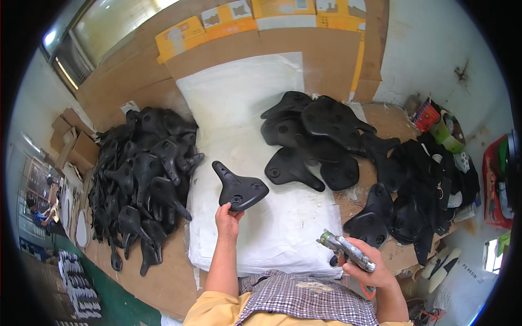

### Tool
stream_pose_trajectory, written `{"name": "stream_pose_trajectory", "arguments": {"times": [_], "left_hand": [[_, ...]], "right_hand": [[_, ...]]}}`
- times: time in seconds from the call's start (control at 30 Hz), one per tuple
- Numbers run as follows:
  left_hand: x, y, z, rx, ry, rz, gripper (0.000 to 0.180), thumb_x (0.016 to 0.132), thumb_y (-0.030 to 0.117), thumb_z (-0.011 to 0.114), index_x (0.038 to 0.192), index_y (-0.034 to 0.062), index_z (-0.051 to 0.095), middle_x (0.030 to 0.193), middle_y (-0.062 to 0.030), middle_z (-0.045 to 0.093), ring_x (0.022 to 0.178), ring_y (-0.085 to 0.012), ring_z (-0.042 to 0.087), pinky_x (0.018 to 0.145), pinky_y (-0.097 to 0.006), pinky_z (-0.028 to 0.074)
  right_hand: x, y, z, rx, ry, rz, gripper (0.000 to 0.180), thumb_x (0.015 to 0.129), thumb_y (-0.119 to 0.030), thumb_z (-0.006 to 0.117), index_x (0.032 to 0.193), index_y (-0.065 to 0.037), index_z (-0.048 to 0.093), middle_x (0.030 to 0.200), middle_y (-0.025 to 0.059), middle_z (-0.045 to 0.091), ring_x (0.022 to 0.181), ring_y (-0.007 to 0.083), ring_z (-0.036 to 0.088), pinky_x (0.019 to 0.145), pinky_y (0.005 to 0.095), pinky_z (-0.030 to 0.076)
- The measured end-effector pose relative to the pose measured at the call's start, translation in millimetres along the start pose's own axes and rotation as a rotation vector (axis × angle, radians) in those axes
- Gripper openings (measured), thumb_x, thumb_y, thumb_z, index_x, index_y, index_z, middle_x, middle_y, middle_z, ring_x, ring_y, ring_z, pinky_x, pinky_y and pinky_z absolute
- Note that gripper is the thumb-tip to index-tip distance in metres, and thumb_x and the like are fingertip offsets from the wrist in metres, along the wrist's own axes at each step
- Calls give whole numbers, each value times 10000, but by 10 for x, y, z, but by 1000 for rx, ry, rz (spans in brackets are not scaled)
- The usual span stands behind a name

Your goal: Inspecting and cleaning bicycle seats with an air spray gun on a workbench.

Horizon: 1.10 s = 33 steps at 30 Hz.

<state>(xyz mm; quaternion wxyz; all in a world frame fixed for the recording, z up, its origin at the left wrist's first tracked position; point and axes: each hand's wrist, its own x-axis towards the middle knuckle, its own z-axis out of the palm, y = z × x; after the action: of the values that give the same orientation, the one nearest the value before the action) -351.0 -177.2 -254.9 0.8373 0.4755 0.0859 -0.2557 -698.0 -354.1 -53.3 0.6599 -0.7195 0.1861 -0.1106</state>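
Observation:
A black bicycle saddle is held up over the white sheet by my left hand, whose fingers pinch its wide rear edge. The saddle's narrow nose points away from me and a little left. My right hand is wrapped round a spray gun with a worn metal body and a greenish tip. That tip points left, toward the saddle, with a gap between them. Beyond the saddle, to the right, several more black saddles lie on the sheet, partly overlapping.
A large heap of black saddles covers the cardboard at left. More saddles and dark cloth lie at right. Cardboard with yellow pieces lines the back. A green container stands at the right wall. Far left, a person sits apart.

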Motion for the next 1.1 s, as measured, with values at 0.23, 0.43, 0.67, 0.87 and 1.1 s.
{"name": "stream_pose_trajectory", "arguments": {"times": [0.23, 0.43, 0.67, 0.87, 1.1], "left_hand": [[-99, 32, -176, 54, -179, -19, 110, 847, 103, 531, 949, 66, 551, 801, -50, 634, 656, -148, 623, 565, -282, 531], [-67, 158, -369, 124, -231, -72, 134, 827, 79, 522, 954, 68, 562, 781, -27, 615, 596, -114, 570, 504, -242, 473], [670, 1034, -288, -159, -169, 268, 164, 834, 91, 543, 997, 88, 563, 960, -30, 620, 829, -138, 599, 723, -296, 512], [1402, 893, 246, 337, -235, 445, 434, 780, 120, 653, 1188, 93, 507, 1143, -70, 569, 926, -203, 552, 858, -335, 453], [1065, -868, 746, 1412, -728, 876, 355, 609, 52, 677, 954, 104, 607, 1176, -164, 528, 1068, -351, 502, 931, -425, 385]], "right_hand": [[80, -131, 356, -142, 50, -6, 462, 792, -99, 704, 1202, 13, 523, 945, 98, 630, 830, 121, 592, 727, 263, 470], [237, -543, 673, 60, 187, -135, 461, 821, -54, 657, 1235, 38, 476, 939, 93, 617, 790, 110, 590, 676, 251, 491], [-46, -307, 809, -89, 185, 106, 458, 822, -112, 669, 1217, 43, 496, 935, 64, 621, 839, 107, 569, 758, 262, 467], [85, -288, 783, 150, 355, 26, 475, 845, -124, 637, 1248, 50, 455, 921, 78, 606, 848, 148, 584, 777, 305, 491], [299, -106, 550, 12, 348, 47, 471, 817, -101, 681, 1231, 7, 485, 892, 53, 621, 830, 111, 590, 748, 263, 473]]}}
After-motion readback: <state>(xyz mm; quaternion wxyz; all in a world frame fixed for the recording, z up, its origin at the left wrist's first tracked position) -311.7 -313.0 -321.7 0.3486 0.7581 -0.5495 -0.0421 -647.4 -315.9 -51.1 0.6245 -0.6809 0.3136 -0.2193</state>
